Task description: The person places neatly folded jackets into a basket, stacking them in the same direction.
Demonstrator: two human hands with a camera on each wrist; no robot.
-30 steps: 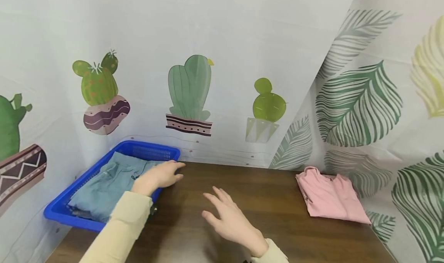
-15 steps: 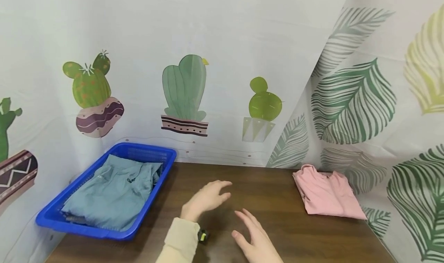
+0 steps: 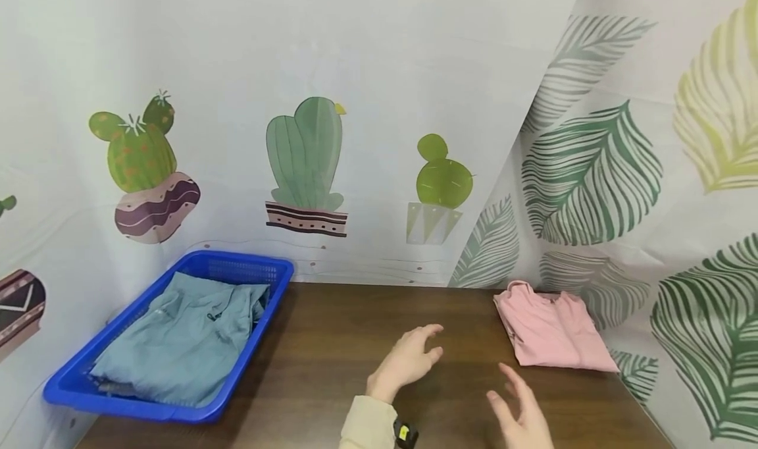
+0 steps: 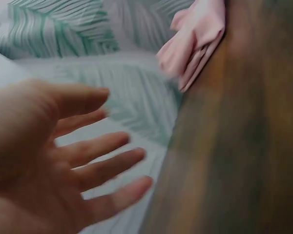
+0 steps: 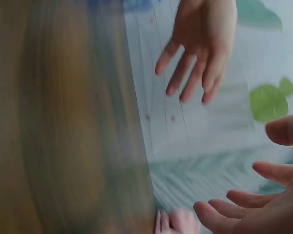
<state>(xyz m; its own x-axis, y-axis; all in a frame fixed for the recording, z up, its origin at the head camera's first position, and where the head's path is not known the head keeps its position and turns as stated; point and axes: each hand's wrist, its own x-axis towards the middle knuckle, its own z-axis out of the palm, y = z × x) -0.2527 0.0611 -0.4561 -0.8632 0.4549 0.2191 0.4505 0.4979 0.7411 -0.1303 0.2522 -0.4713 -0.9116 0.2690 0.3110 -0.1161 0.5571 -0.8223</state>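
Note:
In the head view a folded pink garment (image 3: 553, 330) lies at the right back of the brown table. My left hand (image 3: 405, 360), fingers spread and holding nothing, hovers over the middle of the table. Nearer to the pink garment, below it in the view, is my right hand (image 3: 521, 409), its fingers relaxed and bare of any object. The left wrist view shows my left palm and spread fingers (image 4: 112, 151), with a corner of the pink garment beyond them. Both hands appear in the right wrist view, apart from each other.
At the left of the brown table (image 3: 331, 343) stands a blue plastic basket (image 3: 233, 390) with folded blue-green clothing (image 3: 177, 343) in it. A white curtain (image 3: 379, 54) printed with cacti and leaves hangs right behind the table's back edge.
My left hand has moved right from over the basket to the middle of the table. My right hand has also moved right, toward the pink garment. The view has turned slightly right.

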